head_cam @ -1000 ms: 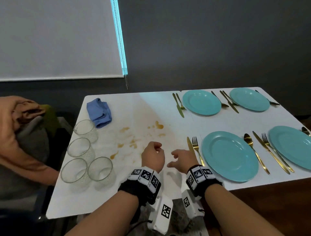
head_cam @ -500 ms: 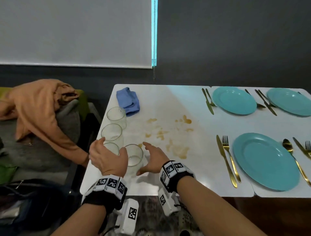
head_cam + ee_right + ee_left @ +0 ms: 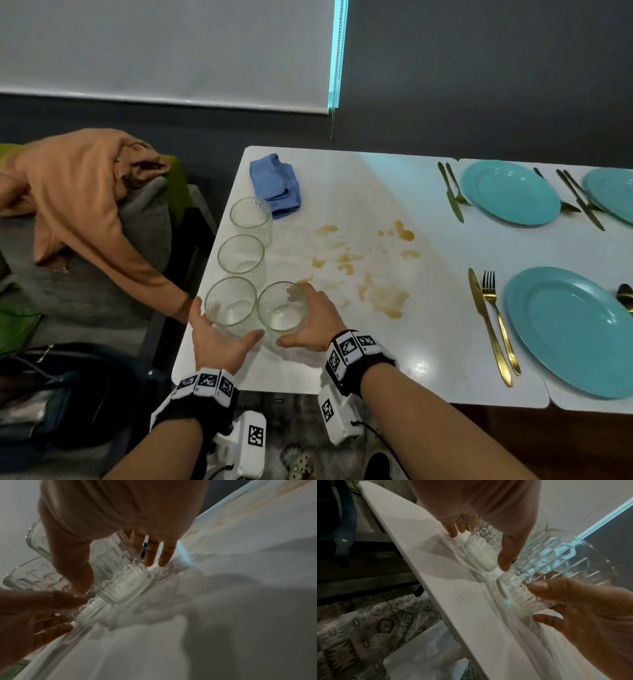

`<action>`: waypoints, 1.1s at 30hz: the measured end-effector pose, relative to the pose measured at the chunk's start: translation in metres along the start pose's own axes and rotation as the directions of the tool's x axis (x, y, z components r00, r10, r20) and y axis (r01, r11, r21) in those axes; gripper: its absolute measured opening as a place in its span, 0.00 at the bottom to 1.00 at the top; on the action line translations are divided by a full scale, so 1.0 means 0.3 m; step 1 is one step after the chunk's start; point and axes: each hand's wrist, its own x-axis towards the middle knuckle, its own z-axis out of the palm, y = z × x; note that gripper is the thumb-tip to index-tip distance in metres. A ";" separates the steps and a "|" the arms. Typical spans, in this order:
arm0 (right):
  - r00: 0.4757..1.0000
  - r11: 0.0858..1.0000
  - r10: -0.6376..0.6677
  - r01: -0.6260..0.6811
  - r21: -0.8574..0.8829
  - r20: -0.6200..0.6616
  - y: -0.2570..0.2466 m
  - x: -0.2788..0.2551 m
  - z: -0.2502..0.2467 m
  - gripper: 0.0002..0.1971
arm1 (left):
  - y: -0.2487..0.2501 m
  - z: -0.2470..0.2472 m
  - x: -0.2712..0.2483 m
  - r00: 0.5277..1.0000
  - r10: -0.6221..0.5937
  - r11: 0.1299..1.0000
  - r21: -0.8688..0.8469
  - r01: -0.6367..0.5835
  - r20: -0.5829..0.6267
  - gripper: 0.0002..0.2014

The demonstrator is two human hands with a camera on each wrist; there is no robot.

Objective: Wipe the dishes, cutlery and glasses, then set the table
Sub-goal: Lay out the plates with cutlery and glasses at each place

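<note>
Four clear patterned glasses stand along the table's left edge. My left hand [image 3: 226, 329] curls round the near-left glass [image 3: 230, 301], thumb on its right side and fingers [image 3: 453, 530] on its left. My right hand [image 3: 301, 320] grips the near-right glass [image 3: 282, 306], thumb in front and fingers [image 3: 154, 554] behind. Both glasses sit touching each other; whether either is off the table I cannot tell. Two more glasses [image 3: 241, 255] stand behind them. A crumpled blue cloth [image 3: 275, 185] lies at the far left corner.
Brown stains [image 3: 387, 298] mark the white table [image 3: 342, 370] right of the glasses. Teal plates [image 3: 575, 329] with gold knives and forks [image 3: 493, 322] are laid on the right. Left of the table a chair holds an orange garment [image 3: 85, 192]; a dark bag [image 3: 68, 394] lies below.
The view swung left. Both hands moved from the table's middle front to the glasses at the left edge and closed round the two nearest ones.
</note>
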 end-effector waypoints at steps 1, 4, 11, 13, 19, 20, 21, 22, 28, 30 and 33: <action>1.000 1.000 -0.001 0.001 0.016 -0.013 0.004 -0.003 0.004 0.48 | 0.000 0.003 0.005 1.000 0.006 1.000 0.024 -0.006 0.000 0.61; 0.999 0.999 -0.016 0.018 0.026 -0.049 0.011 -0.015 0.003 0.44 | 0.010 0.015 0.016 0.999 0.016 0.993 0.122 -0.011 -0.041 0.56; 0.993 0.999 0.052 -0.052 0.009 -0.104 0.046 -0.061 -0.116 0.43 | 0.073 0.044 -0.036 0.996 0.093 0.971 0.221 -0.091 0.002 0.40; 0.986 0.997 0.080 -0.078 0.022 -0.147 0.068 -0.077 -0.189 0.42 | 0.121 0.061 -0.074 0.990 0.135 0.957 0.254 -0.143 0.047 0.40; 0.949 0.989 0.132 -0.145 -0.024 -0.286 0.144 -0.159 -0.501 0.40 | 0.314 0.221 -0.163 0.924 0.309 0.906 0.226 -0.358 0.224 0.52; 0.939 0.987 0.146 -0.162 -0.023 -0.311 0.164 -0.173 -0.557 0.40 | 0.351 0.261 -0.173 0.913 0.331 0.899 0.216 -0.382 0.239 0.53; 0.927 0.983 0.163 -0.180 -0.020 -0.339 0.187 -0.188 -0.613 0.40 | 0.390 0.303 -0.184 0.903 0.344 0.892 0.209 -0.400 0.258 0.53; 0.911 0.980 0.179 -0.198 -0.012 -0.371 0.214 -0.203 -0.670 0.39 | 0.429 0.349 -0.196 0.894 0.350 0.888 0.205 -0.412 0.280 0.53; 0.788 0.948 0.310 -0.297 0.113 -0.532 0.424 -0.288 -1.028 0.38 | 0.679 0.686 -0.255 0.839 0.395 0.855 0.185 -0.485 0.375 0.53; 0.747 0.933 0.349 -0.333 0.135 -0.567 0.520 -0.317 -1.157 0.39 | 0.770 0.825 -0.284 0.819 0.403 0.842 0.184 -0.506 0.408 0.51; 0.673 0.904 0.418 -0.378 0.202 -0.610 0.678 -0.349 -1.346 0.40 | 0.887 1.054 -0.328 0.800 0.398 0.847 0.157 -0.509 0.450 0.44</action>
